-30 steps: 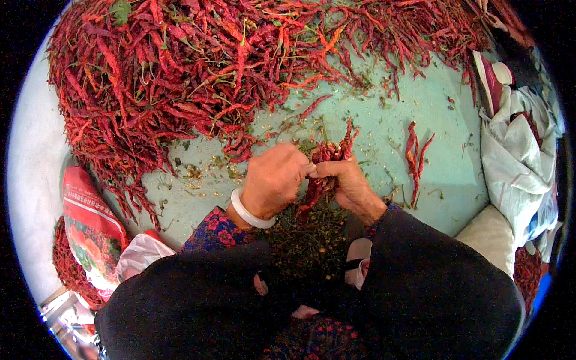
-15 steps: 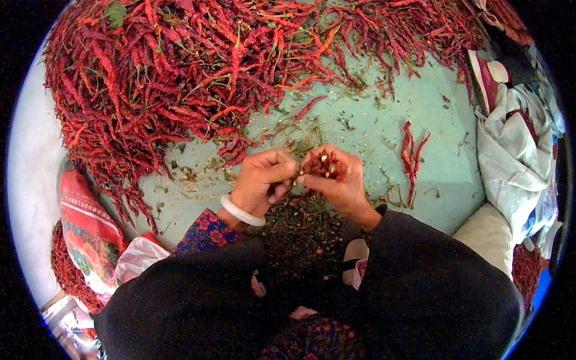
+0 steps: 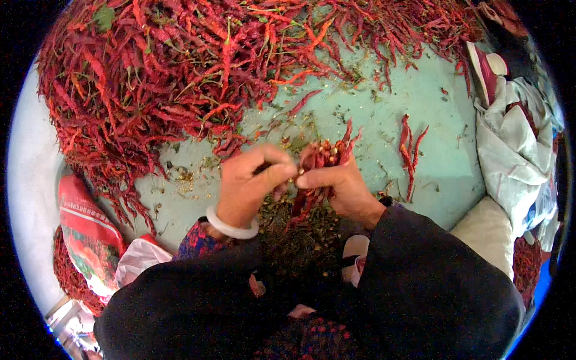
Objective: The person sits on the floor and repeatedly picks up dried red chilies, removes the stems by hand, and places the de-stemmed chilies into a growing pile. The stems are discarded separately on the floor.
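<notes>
My right hand (image 3: 348,186) is closed around a bunch of dried red chili peppers (image 3: 345,149), whose pale stem ends crowd together near the thumb. Some chilies stick out above the fingers and others hang below the palm. Beside it, my left hand (image 3: 255,180), with a white bangle (image 3: 231,225) on the wrist, has thumb and forefinger pinched at the stem ends. Its fingers are a little blurred, and what lies in the pinch is too small to make out. Below both hands is a dark heap of stems and scraps (image 3: 306,240).
A big pile of dried red chilies (image 3: 150,78) covers the far left and back of the pale green floor (image 3: 384,120). A few loose chilies (image 3: 409,156) lie to the right. A red printed sack (image 3: 90,222) is at left; a whitish sack (image 3: 510,156) and a shoe (image 3: 485,72) are at right.
My right hand has turned, so the chilies' long bodies now show above and below it. My left hand has shifted slightly left, its pinch still at the stem ends.
</notes>
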### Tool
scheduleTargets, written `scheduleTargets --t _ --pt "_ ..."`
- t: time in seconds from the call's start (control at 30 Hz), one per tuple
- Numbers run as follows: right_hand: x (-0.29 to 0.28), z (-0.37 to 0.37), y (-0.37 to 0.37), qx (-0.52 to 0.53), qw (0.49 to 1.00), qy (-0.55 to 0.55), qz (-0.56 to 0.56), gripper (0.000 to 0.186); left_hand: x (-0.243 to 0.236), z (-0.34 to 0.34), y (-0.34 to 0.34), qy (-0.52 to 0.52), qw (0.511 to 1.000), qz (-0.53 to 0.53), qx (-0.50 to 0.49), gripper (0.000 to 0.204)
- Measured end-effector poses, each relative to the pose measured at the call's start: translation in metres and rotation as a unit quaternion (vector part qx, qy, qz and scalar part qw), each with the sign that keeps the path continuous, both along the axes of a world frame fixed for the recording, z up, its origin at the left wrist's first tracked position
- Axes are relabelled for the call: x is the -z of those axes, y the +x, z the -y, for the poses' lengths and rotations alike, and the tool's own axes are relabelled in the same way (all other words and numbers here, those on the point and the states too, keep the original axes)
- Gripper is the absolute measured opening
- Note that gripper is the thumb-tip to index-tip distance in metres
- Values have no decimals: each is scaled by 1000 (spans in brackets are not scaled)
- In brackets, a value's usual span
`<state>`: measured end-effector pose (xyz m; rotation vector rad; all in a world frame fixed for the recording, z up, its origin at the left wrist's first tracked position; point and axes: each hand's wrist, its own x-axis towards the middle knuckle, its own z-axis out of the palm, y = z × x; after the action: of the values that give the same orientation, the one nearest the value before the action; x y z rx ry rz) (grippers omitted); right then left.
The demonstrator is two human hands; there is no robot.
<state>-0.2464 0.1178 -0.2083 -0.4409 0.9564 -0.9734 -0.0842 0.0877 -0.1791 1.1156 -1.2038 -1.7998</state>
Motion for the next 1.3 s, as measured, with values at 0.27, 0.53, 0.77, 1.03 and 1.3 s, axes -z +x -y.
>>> scheduleTargets --t 0.27,0.53,0.77,1.03,1.3 --pt "8 1 16 66 993 77 62 23 25 5 -2 -486 845 221 31 7" --pt "-7 3 1 -148 924 -211 -282 20 15 -3 5 118 991 45 -37 6" --pt "-21 14 0 -166 743 -553 -339 37 -2 -6 21 182 973 -135 -49 10" --pt "-11 -10 -33 -59 993 -82 -61 20 -33 8 23 19 998 45 50 7" --pt "-9 4 -45 129 987 10 97 24 45 3 22 -321 849 240 343 26"
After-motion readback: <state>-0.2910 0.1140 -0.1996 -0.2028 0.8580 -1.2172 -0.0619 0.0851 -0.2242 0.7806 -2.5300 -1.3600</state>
